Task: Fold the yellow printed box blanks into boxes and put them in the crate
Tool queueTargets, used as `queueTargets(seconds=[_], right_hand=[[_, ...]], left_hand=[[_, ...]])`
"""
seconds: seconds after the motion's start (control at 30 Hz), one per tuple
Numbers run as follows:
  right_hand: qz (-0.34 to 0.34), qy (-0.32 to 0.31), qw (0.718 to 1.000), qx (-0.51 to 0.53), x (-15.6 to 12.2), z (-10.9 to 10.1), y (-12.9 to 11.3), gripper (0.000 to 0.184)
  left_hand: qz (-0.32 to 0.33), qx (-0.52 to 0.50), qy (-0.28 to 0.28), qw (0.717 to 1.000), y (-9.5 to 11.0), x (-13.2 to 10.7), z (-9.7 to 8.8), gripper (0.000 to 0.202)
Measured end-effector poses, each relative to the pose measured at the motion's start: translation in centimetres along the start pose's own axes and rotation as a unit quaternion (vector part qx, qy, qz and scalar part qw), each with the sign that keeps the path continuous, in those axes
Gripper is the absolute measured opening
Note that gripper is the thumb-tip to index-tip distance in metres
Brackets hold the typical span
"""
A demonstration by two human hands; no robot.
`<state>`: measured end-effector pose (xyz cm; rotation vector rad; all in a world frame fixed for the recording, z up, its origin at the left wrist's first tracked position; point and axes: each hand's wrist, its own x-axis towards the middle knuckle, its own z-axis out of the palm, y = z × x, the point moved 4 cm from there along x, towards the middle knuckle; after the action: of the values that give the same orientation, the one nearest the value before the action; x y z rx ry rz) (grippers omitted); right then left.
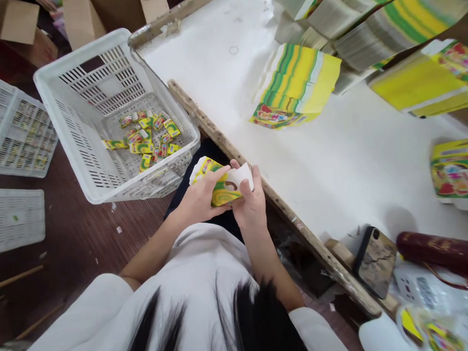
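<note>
Between my two hands, just off the table's near edge, is a small yellow and green printed carton (222,194) with a white flap standing up at its right end. My left hand (201,195) wraps round the carton's left part. At the right end, my right hand (252,203) grips the carton, thumb and fingers at the white flap. To the left stands a white plastic crate (112,195) with several small yellow and green boxes (148,135) lying loose on its bottom. A fanned stack of flat cartons (295,90) lies on the table beyond my hands.
The white table (312,163) has a worn wooden edge. More carton stacks (380,32) stand at the back right. A phone (375,262) and a dark red bottle (436,251) lie at the right. Open cardboard boxes (109,9) and other crates (13,220) are at the left.
</note>
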<state>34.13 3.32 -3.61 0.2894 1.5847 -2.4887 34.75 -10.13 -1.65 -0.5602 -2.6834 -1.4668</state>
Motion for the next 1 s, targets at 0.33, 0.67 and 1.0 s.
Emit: queueTargets(seconds=[0.33, 0.67, 1.0], right_hand=[[-0.096, 0.087, 0.991, -0.040, -0.7, -0.6, -1.1, 0.086], [-0.004, -0.197, 0.977, -0.080, -0.4, -0.1, -0.4, 0.078], [-0.256, -0.084, 0.900, -0.342, -0.4, -1.0, -1.1, 0.052]], left_hand=[[0.022, -0.011, 0.017, 1.000, -0.4, 0.0, 0.7, 0.092], [0.050, 0.037, -0.015, 0.998, 0.3, -0.7, 1.3, 0.067], [-0.014, 0.117, 0.056, 0.992, -1.6, -0.1, 0.4, 0.084]])
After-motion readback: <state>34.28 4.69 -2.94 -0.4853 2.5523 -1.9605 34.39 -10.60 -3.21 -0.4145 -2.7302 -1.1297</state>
